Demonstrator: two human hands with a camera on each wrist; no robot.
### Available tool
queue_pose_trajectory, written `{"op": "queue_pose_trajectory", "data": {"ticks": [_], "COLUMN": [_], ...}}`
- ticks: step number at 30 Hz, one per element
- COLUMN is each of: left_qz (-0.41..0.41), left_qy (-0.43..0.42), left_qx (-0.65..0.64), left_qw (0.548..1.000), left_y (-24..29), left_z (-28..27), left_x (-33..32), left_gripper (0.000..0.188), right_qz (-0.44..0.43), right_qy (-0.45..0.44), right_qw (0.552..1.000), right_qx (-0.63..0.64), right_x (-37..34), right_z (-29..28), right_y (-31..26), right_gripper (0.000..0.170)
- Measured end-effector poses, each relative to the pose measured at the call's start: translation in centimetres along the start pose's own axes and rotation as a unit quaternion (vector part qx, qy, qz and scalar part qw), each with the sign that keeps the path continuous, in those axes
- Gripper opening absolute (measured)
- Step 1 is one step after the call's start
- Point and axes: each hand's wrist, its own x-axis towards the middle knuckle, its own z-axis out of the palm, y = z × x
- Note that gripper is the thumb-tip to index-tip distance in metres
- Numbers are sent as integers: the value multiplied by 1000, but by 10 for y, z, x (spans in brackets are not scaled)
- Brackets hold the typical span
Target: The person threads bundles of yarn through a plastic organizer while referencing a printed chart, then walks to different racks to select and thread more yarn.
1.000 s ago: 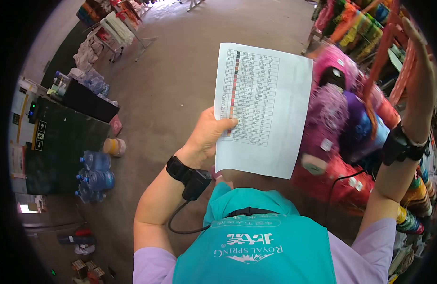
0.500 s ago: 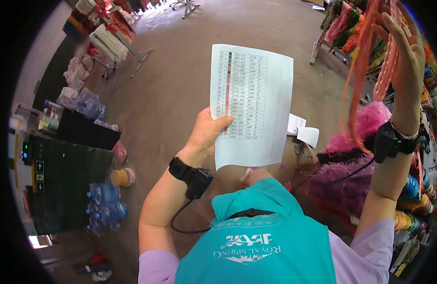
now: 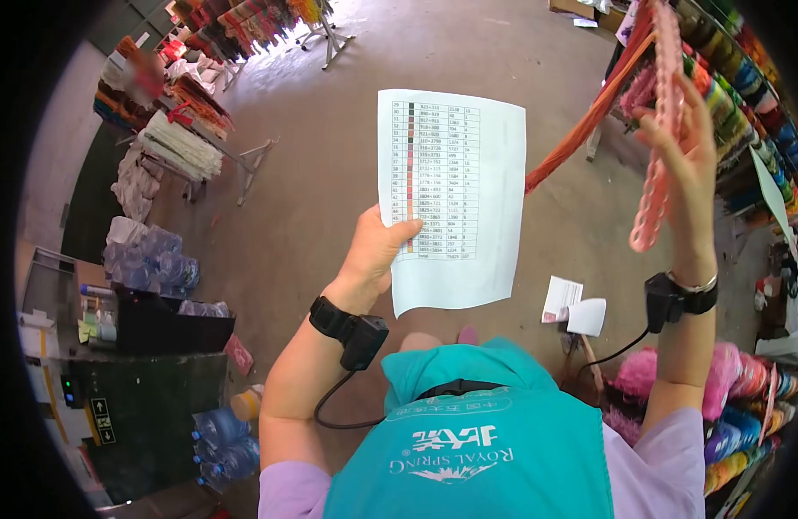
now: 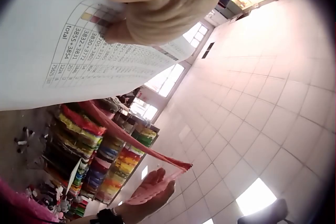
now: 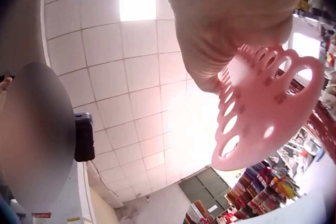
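A white printed sheet [image 3: 494, 208] with a numbered table and a colour strip is pinched by my left hand [image 3: 373, 251], thumb on its front. The sheet [image 4: 31, 50] fills the upper left of the left wrist view, beneath the left hand [image 4: 157, 8]. My raised right hand [image 3: 689, 173] grips a pink strip with holes along its edges [image 3: 654, 190]. Orange-red threads [image 3: 576, 147] hang from the strip and run behind the sheet. In the right wrist view the right hand [image 5: 231, 19] holds the strip [image 5: 268, 108]; its fingertips are hidden.
Racks of coloured yarn [image 3: 762, 95] stand along the right, with pink bundles [image 3: 719, 372] lower down. Papers [image 3: 585, 316] lie low at centre right. Water bottles [image 3: 226, 441] and a dark cabinet [image 3: 157, 398] are at the left. More yarn racks [image 3: 183, 147] stand at the upper left.
The view has turned toward the right. My right hand has come inward and down with the pink strip and threads, which now show more fully. My left hand still holds the sheet.
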Motion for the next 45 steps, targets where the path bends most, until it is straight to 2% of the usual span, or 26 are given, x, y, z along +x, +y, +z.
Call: {"op": "queue_pose_trajectory", "data": {"ticks": [3, 4, 5, 10, 13, 14, 17, 21, 22, 25, 26, 29, 31, 32, 35, 36, 40, 45], "left_qz": [-5, -11, -7, 1, -17, -18, -52, -94, -98, -108, -110, -106, -102, -95, -98, -101, -114, -113], "left_qy": [6, 6, 0, -72, -96, -115, -168, -213, -223, -228, -236, -239, -229, -206, -201, -198, -158, -161], "left_qx": [-3, 2, -3, 14, 24, 28, 36, 41, 44, 39, 46, 80, 114, 116, 120, 113, 106, 105], "left_qw": [1000, 1000, 1000, 997, 995, 993, 984, 972, 969, 967, 965, 962, 961, 967, 967, 968, 975, 975], "left_y": [31, 25, 34, 81, 111, 125, 145, 148, 149, 146, 148, 162, 171, 169, 187, 194, 190, 181], "left_z": [-19, -12, -20, -49, -37, -32, -4, 50, 63, 108, 115, 143, 164, 190, 209, 217, 245, 258], "left_x": [79, 85, 119, 277, 367, 400, 480, 595, 623, 703, 727, 803, 845, 891, 960, 982, 1078, 1218], "left_gripper": [35, 35, 35, 36, 36, 36, 36, 35, 34, 34, 35, 38, 37, 36, 34, 34, 33, 32], "right_qz": [68, 78, 89, 142, 154, 214, 249, 318, 298, 300, 346, 297, 216, 178, 203, 249, 253, 260], "right_qy": [-43, -45, -52, -59, -22, -9, 15, 41, 51, 105, 101, 134, 81, 32, 30, 37, 27, 37], "right_qw": [997, 996, 995, 988, 986, 975, 963, 947, 953, 945, 924, 936, 971, 983, 978, 968, 967, 965], "right_qx": [-2, 13, 8, -30, -52, -65, -97, -33, -21, 76, 127, 136, 64, 36, -35, -19, 7, -28], "right_x": [38, 27, 44, 103, 139, 154, 190, 244, 258, 300, 313, 362, 398, 439, 519, 538, 613, 698], "right_z": [47, 44, 60, 115, 128, 133, 134, 119, 117, 92, 87, 82, 72, 50, 60, 63, 53, 56], "right_y": [70, 88, 116, 219, 272, 278, 309, 378, 398, 481, 494, 550, 579, 624, 642, 659, 746, 839], "right_gripper": [67, 68, 68, 71, 72, 72, 70, 66, 55, 44, 42, 41, 39, 38, 33, 30, 28, 27]}}
